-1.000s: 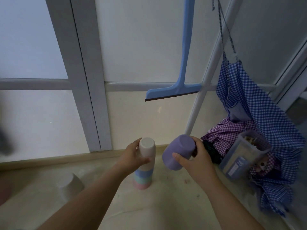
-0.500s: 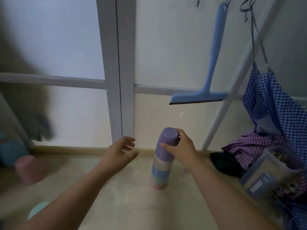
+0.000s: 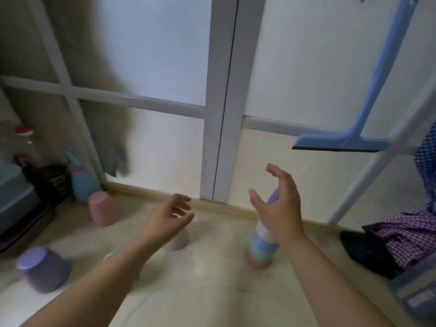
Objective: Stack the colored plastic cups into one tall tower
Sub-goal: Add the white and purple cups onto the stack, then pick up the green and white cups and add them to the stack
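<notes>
A tower of upturned cups (image 3: 260, 246) stands on the floor, pink at the bottom, then green, blue and cream, with a purple cup on top. My right hand (image 3: 279, 206) is open in front of its upper part and holds nothing. My left hand (image 3: 168, 214) hovers open, left of the tower, just above a cream cup (image 3: 177, 241) on the floor. A pink cup (image 3: 101, 208) stands upside down at the far left, and a purple cup (image 3: 43, 271) stands upside down at the near left. A bit of a teal cup (image 3: 109, 256) peeks out behind my left forearm.
A sliding door frame (image 3: 221, 102) rises behind the cups. A blue squeegee (image 3: 354, 128) hangs at the right over a white rack leg (image 3: 368, 180). Checked cloths (image 3: 405, 234) and a plastic box (image 3: 417, 293) lie at the right. A teal bowling-pin toy (image 3: 81, 180) and dark clutter sit at the left.
My right hand has let go of the purple cup, which now sits on top of the tower. The view has swung left, so more loose cups show. My left hand has moved over the cream cup.
</notes>
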A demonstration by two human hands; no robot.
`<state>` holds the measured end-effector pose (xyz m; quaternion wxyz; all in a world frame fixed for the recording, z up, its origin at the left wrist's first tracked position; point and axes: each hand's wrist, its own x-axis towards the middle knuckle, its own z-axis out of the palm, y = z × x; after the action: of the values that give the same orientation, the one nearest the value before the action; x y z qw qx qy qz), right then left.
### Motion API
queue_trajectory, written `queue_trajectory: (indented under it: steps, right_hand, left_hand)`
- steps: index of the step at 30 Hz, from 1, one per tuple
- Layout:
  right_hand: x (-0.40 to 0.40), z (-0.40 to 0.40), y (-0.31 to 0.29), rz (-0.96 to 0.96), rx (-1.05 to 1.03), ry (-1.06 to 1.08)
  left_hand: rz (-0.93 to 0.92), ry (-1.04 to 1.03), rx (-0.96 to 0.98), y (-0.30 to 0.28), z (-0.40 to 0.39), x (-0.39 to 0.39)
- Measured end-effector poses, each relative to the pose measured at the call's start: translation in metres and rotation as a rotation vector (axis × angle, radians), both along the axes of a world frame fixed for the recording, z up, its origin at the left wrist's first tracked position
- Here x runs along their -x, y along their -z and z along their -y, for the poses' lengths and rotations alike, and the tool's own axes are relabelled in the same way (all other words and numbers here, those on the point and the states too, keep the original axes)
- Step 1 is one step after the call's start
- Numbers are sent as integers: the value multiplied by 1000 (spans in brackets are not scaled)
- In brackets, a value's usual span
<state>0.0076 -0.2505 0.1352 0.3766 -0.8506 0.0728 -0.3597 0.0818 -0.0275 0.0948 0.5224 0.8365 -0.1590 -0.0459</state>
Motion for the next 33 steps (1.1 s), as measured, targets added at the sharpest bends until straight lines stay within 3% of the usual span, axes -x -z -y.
queue_trajectory:
  steps: [6,18,25,33]
  right_hand:
    - [-49,-79,50,-309,-63,-292]
    - [-125,-144,148,-752,-90,-288]
    - [-131,-150,172,-758,-177,-226]
    - [-125,-141,131,-645,-239,-284]
  left_hand:
    - [-28,-187,6,17,-73,-6]
    - [-192,-354,-64,99,-165,4]
    - [-277,-272,-84,126,-165,11]
    - [-286,-268,-68,126,-146,3]
